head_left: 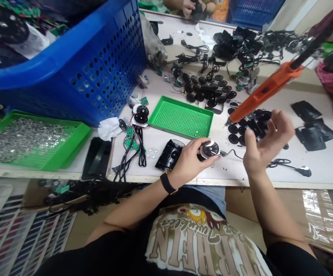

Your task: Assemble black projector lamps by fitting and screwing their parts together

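My left hand, with a black wristband, grips a round part with a black disc face and white rim, just above the table near its front edge. A thin black cable runs from beside the part to the right. My right hand is raised over the table, its fingers apart and nothing in them. Just beyond it an orange electric screwdriver hangs at a slant, tip down and left, not touched by the hand. A black plastic housing lies beside my left hand.
A green perforated tray holds a few small screws. Left stand a tall blue basket and a green tray of small metal parts. Black discs, cables and circuit boards lie about. Across the table a person's hands hold a black part.
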Available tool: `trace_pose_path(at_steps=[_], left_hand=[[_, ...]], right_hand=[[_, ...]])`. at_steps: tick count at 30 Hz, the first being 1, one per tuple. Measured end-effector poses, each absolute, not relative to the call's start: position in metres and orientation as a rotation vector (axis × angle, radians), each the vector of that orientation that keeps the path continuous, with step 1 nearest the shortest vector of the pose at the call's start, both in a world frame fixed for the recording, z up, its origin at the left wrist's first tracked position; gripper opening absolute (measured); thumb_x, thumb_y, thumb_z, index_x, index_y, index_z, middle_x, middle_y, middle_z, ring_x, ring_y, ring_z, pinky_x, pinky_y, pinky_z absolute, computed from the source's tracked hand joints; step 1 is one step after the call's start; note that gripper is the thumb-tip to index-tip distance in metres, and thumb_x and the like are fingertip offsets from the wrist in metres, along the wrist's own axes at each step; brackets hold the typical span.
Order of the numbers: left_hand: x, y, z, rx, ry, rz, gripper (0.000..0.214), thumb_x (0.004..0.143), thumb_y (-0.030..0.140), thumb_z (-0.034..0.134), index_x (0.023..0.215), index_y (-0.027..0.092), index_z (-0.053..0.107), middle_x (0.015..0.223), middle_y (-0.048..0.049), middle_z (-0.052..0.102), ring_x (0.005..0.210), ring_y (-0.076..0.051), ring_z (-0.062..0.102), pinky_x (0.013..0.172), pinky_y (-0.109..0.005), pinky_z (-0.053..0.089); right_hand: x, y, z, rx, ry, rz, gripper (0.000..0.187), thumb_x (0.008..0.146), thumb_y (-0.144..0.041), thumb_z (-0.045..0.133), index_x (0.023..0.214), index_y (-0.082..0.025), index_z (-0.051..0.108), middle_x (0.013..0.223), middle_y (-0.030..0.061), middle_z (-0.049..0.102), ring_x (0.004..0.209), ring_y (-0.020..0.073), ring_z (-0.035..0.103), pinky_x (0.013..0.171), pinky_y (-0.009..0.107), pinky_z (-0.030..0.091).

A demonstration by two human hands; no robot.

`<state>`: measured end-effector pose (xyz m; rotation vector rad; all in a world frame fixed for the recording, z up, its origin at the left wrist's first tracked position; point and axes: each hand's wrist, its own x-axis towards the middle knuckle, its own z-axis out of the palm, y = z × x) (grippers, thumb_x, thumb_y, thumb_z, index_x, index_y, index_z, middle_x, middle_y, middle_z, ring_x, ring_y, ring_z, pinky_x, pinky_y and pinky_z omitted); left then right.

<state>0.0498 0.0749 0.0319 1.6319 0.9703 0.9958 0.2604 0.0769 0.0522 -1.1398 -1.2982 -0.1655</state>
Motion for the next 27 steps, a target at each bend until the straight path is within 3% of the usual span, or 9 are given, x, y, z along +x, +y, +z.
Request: trace_pose_path(at_steps=[5,11,14,19,27], left_hand=[[0.037,0.078,0.039,1.245,0.772,0.84,0.045,0.081,0.029,0.083,0.12,0.017,0.065,0.121,-0.013,0.075,0.112,-0.022,0.073,0.099,-0.04,0.059],[0.033,0.075,0.041,1.19,0.674,0.742,0.047,0.08,0.026,0.084,0.124,0.02,0.07,0.13,-0.0119,0.075,0.117,-0.023,0.071,0.109,-0.045,0.054],[0.029,0.073,0.044,1.188,0.639,0.718,0.047,0.081,0.027,0.083,0.127,0.021,0.071,0.134,-0.0117,0.073,0.121,-0.024,0.07,0.112,-0.046,0.053],[0.013,0.073,0.055,1.229,0.615,0.637,0.069,0.077,0.023,0.086,0.142,0.027,0.064,0.132,-0.0103,0.073,0.12,-0.023,0.071,0.104,-0.043,0.058],[0.004,0.063,0.065,1.32,0.7,0.661,0.041,0.088,0.031,0.077,0.128,0.026,0.07,0.133,-0.009,0.069,0.109,-0.02,0.069,0.09,-0.034,0.063]], right_hand=[[0.239,0.022,0.038,-1.144,-1.87,0.04,0.038,0.085,-0.011,0.072,0.121,-0.025,0.07,0.114,0.0113,0.074,0.105,0.0265,0.075,0.088,0.046,0.065],[0.227,0.015,0.025,-1.103,-1.691,-0.083,0.031,0.085,-0.005,0.071,0.107,-0.026,0.075,0.093,0.0051,0.08,0.083,0.0205,0.079,0.071,0.034,0.068],[0.228,0.013,0.026,-1.108,-1.671,-0.109,0.032,0.084,-0.003,0.072,0.106,-0.026,0.076,0.092,0.0046,0.081,0.08,0.0204,0.08,0.068,0.033,0.068],[0.227,0.009,0.029,-1.059,-1.672,-0.153,0.037,0.08,0.002,0.071,0.106,-0.024,0.074,0.092,0.0053,0.081,0.079,0.0205,0.08,0.067,0.032,0.068],[0.211,0.009,0.033,-1.055,-1.751,-0.129,0.04,0.081,-0.002,0.069,0.113,-0.026,0.067,0.091,0.0047,0.076,0.077,0.0199,0.077,0.066,0.032,0.066]])
